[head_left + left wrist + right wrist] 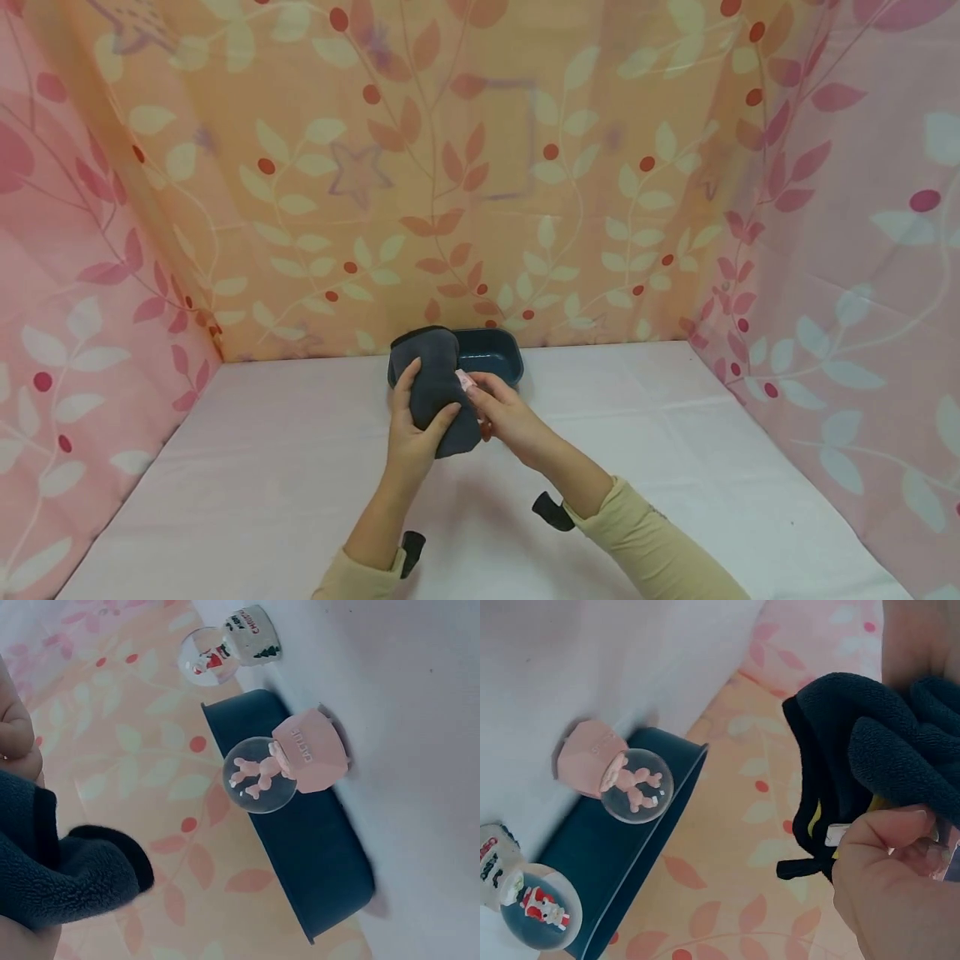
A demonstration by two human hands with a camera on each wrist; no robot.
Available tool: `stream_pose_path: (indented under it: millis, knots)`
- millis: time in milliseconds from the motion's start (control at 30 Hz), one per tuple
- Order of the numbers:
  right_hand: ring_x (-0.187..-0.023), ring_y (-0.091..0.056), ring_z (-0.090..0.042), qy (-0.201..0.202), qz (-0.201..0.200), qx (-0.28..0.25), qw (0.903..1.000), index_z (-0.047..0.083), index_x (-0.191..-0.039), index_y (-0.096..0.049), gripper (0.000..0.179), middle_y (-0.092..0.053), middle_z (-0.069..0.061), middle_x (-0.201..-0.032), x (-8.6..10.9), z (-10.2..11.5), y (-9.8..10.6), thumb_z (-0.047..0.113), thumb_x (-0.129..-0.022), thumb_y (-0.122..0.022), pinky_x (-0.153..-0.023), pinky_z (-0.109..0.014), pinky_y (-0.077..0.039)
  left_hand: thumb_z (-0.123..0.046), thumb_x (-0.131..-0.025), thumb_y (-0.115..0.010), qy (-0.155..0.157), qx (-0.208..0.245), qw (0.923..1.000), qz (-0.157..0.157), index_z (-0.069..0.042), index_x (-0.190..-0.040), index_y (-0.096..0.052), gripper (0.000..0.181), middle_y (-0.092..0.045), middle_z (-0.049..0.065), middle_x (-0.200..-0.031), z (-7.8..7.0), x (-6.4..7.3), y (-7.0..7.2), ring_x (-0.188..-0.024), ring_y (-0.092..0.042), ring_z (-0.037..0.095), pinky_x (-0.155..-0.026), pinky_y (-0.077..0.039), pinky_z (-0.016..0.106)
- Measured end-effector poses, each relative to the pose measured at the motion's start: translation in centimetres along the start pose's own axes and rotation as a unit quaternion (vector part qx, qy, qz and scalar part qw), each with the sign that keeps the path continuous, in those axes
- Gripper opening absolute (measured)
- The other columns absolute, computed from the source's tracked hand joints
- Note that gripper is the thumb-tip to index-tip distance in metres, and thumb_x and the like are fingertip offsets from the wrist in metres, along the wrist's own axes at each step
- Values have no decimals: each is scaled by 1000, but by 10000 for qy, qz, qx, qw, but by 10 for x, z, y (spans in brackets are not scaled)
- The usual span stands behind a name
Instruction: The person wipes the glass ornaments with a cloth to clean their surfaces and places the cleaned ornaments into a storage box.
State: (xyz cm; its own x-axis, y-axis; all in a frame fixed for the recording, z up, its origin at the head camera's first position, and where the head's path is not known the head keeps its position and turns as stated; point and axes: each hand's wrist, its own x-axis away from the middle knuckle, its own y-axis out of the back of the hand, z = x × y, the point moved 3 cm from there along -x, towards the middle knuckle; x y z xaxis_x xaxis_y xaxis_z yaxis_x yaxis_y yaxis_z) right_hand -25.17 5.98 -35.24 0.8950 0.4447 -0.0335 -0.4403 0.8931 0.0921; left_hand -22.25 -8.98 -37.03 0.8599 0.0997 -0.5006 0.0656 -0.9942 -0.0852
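Note:
My left hand (411, 423) grips a dark blue-grey plush cloth (433, 379), with fingers behind it and thumb across its front. Black trim, a hanging loop and a small white label show on the cloth (832, 712) in the right wrist view. At the cloth's right side, my right hand (517, 421) pinches a small pink-and-white thing (466, 381); fingers and cloth hide most of it, and I cannot tell its kind. Both hands are raised before the dark blue basin (491, 354).
Two snow globes stand by the basin in the wrist views: one with a pink base (311, 750) marked CACTUS, the other with a white Christmas base (253, 636). A white cloth covers the table (262, 475). Leaf-patterned curtains (450, 167) enclose the back and sides.

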Motion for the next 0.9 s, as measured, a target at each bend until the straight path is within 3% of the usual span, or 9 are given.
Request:
stream_pose_path:
  millis: [167,333,500,667,733,900]
  knots:
    - [-78,-45,-20,11,54,238,9997,-2,-138,-40,45,-47,-9,-97,1,0,-1,26,-103,-45,-63,-28,-41,4,-90,-63,-54,-102,9999,-103,-8,-146,-32,65,-34,17,-142,4,0,1,-115,-44,28,-85,-49,22]
    - [-75,-45,-19,231,231,307,9990,-4,-136,-40,42,-47,-10,-94,4,0,1,20,-103,-45,-61,-27,-41,8,-90,-61,-119,107,9991,-393,-4,-144,-35,61,-39,18,-140,7,-1,5,-112,-48,18,-86,-48,21]
    - [-78,-49,-21,324,274,318,9986,-3,-136,-41,42,-52,-10,-97,6,-3,8,19,-101,-48,-61,-26,-41,7,-90,-62,193,333,9974,-618,-5,-145,-35,63,-37,16,-143,9,-2,9,-119,-46,20,-90,-46,21]
    - [-78,-52,-22,123,-30,319,9994,0,-136,-43,47,-56,-13,-107,9,-8,19,20,-96,-58,-66,-29,-45,-1,-91,-64,669,309,9942,-778,-12,-148,-33,66,-31,10,-149,7,1,13,-127,-36,27,-92,-43,20]
    - [-79,-52,-21,39,-152,368,9992,-3,-135,-44,51,-57,-13,-109,9,-9,22,21,-94,-62,-68,-30,-47,-2,-91,-64,682,310,9946,-713,-13,-148,-33,66,-32,10,-148,4,2,14,-125,-36,28,-91,-44,22]
    - [-77,-54,-18,23,-164,606,9980,-5,-132,-49,49,-58,-12,-105,7,-12,21,24,-95,-62,-68,-27,-48,1,-89,-67,427,97,9989,-170,-12,-147,-35,68,-38,14,-142,-1,2,5,-117,-43,28,-87,-47,25]
